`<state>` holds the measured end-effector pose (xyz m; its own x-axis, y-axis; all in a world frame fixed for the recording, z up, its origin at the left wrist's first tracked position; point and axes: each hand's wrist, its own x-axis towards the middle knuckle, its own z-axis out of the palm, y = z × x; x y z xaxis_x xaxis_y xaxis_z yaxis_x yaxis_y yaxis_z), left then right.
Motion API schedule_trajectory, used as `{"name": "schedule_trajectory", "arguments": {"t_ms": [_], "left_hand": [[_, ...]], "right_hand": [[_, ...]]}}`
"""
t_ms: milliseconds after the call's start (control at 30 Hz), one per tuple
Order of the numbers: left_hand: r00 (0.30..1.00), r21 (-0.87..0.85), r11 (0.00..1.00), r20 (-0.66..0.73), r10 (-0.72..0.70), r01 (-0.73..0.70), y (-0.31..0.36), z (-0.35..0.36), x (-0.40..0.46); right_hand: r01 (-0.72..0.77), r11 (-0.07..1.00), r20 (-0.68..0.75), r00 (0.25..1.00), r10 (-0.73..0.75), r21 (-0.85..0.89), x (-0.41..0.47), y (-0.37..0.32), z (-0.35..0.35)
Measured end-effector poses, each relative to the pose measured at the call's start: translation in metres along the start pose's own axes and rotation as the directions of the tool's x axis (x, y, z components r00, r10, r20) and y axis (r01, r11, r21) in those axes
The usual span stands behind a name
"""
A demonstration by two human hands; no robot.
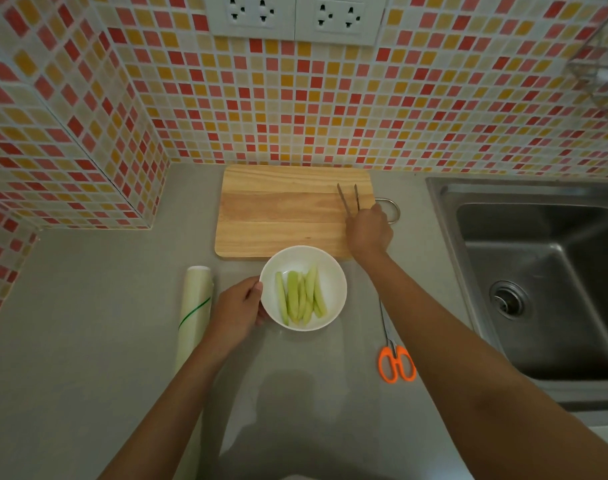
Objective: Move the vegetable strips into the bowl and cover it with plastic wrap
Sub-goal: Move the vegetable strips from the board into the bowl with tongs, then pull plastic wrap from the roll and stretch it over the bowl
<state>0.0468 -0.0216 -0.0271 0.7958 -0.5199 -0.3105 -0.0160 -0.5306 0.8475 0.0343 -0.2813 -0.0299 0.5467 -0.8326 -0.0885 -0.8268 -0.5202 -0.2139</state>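
Note:
A white bowl (333,271) stands on the grey counter just in front of the wooden cutting board (278,209). Several pale green vegetable strips (301,297) lie inside it. My left hand (240,303) grips the bowl's left rim. My right hand (368,232) rests over the board's right end and holds a pair of metal tongs (349,199) whose tips point away from me, slightly apart, with nothing between them. The board's surface carries no strips. A roll of plastic wrap (193,306) lies lengthwise to the left of the bowl.
Orange-handled scissors (396,362) lie on the counter right of the bowl, under my right forearm. A steel sink (545,271) fills the right side. Tiled walls close the back and left, with sockets (292,15) above.

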Motion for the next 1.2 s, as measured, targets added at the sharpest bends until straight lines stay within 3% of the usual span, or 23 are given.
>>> {"name": "schedule_trajectory", "arguments": {"t_ms": [233, 333, 433, 600, 700, 1200], "left_hand": [[1.0, 0.005, 1.0, 0.002, 0.007, -0.007, 0.0, -0.001, -0.001], [1.0, 0.003, 1.0, 0.002, 0.011, -0.011, -0.001, -0.001, 0.0], [1.0, 0.006, 1.0, -0.009, 0.017, -0.017, -0.002, -0.001, 0.0], [0.998, 0.038, 0.998, -0.024, 0.059, -0.059, -0.002, -0.001, -0.002], [0.997, 0.078, 0.995, -0.016, 0.07, -0.068, 0.002, 0.0, -0.005], [0.998, 0.118, 0.991, 0.003, 0.063, -0.063, -0.011, 0.003, -0.056]], "right_hand": [[0.014, 1.0, 0.037, 0.999, -0.015, 0.024, 0.003, 0.007, 0.007], [0.044, 0.997, -0.009, 0.999, -0.044, 0.058, -0.004, 0.009, -0.004], [0.104, 0.969, -0.064, 0.994, -0.092, 0.223, -0.03, 0.016, -0.015], [0.077, 0.889, 0.227, 0.953, -0.198, 0.452, -0.099, 0.038, -0.017], [0.045, 0.833, 0.255, 0.942, -0.22, 0.551, -0.124, 0.044, -0.014], [-0.001, 0.803, 0.255, 0.948, -0.189, 0.596, -0.18, 0.071, -0.009]]}}
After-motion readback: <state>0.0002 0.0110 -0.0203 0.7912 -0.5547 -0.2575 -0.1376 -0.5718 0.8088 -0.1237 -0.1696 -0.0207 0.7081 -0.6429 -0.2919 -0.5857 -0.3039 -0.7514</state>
